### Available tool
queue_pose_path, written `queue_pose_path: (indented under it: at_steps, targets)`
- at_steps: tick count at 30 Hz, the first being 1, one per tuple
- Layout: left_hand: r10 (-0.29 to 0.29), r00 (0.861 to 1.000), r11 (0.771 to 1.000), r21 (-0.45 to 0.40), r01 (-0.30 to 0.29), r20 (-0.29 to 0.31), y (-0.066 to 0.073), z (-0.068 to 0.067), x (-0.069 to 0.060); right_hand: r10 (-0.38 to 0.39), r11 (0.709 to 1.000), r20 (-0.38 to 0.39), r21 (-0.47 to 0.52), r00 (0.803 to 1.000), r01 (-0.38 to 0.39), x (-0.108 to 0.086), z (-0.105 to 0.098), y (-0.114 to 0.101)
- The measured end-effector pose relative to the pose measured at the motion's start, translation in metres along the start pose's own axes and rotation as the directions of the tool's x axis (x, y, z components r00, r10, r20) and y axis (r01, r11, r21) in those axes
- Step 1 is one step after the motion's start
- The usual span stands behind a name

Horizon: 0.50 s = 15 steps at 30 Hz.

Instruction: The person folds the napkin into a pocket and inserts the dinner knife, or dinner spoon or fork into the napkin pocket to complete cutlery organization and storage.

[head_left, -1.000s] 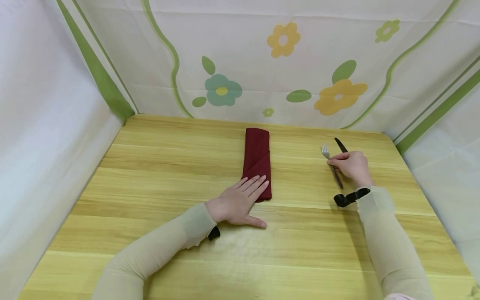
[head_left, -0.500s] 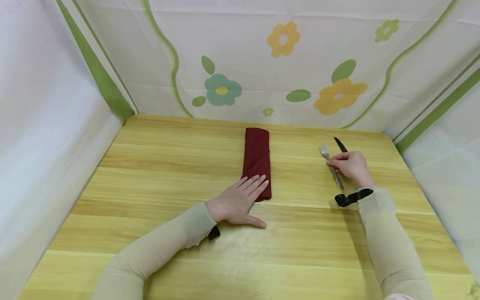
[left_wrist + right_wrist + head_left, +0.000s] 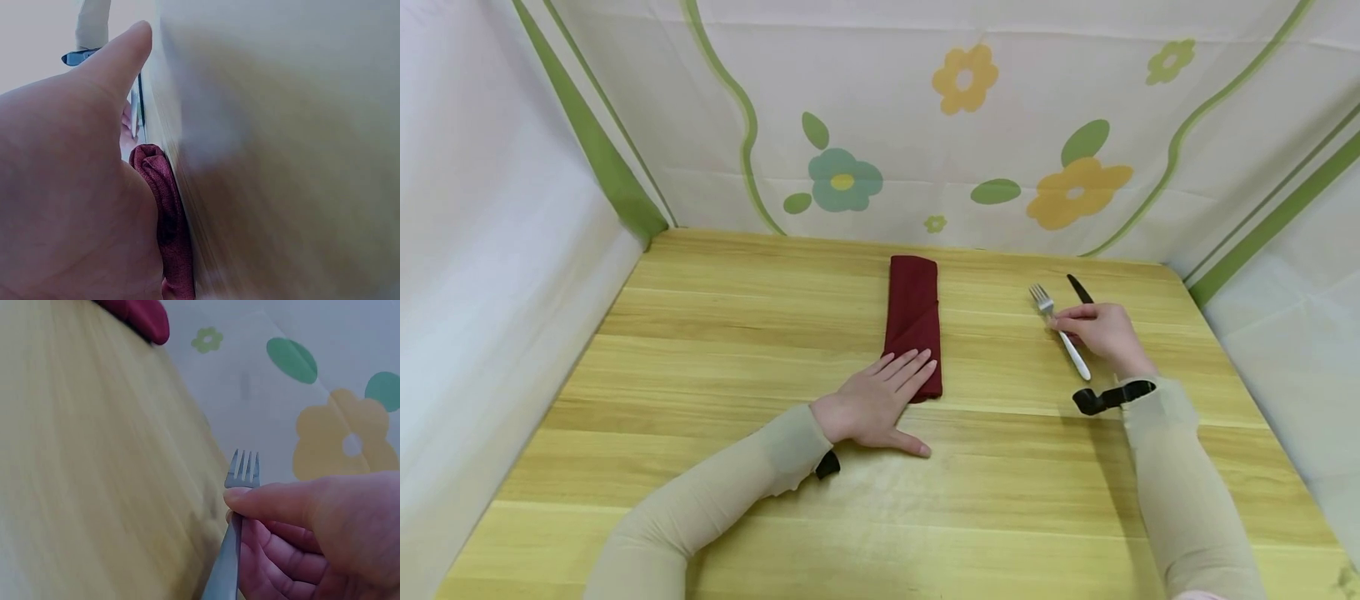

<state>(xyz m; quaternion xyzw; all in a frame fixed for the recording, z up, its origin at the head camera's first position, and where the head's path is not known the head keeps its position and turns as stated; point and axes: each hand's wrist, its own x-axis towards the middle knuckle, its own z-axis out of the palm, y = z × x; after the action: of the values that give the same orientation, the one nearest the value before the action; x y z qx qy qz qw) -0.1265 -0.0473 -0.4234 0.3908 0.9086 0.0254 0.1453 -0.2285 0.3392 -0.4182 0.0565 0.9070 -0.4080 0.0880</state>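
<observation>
A dark red folded cloth napkin point(image 3: 913, 304) lies lengthwise near the middle of the table. My left hand point(image 3: 876, 407) rests flat on its near end, fingers straight and thumb stretched out to the side over the wood. In the left wrist view the napkin's rolled edge point(image 3: 165, 200) shows beside the palm. On the right, my right hand point(image 3: 1101, 333) pinches a metal fork point(image 3: 1073, 357) between thumb and fingers just below the tines, which point away and to the left. Partly hidden behind that hand is a dark-looking knife point(image 3: 1079, 288).
The wooden table point(image 3: 737, 333) runs back to a white curtain point(image 3: 887, 100) printed with flowers, and more white cloth hangs at both sides. A black wrist strap point(image 3: 1112, 397) with a camera sits on the right forearm.
The fork has turned in my right hand: its tines swing left and its handle now catches the light. The right wrist shifts slightly right. My left hand and the napkin stay put.
</observation>
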Motion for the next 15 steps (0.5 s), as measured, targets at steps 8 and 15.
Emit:
queue_pose_path:
  at_steps: [8,15]
  targets:
    - [0.004,1.0,1.0,-0.018,-0.004,0.0,0.001,-0.001,-0.002,-0.074,0.992,0.009,0.1,0.997,0.073,-0.015,0.004,-0.027]
    - [0.005,1.0,1.0,-0.011,-0.005,0.003,0.001,0.0,0.0,-0.173,0.969,-0.034,0.174,0.984,0.176,-0.026,0.01,-0.048]
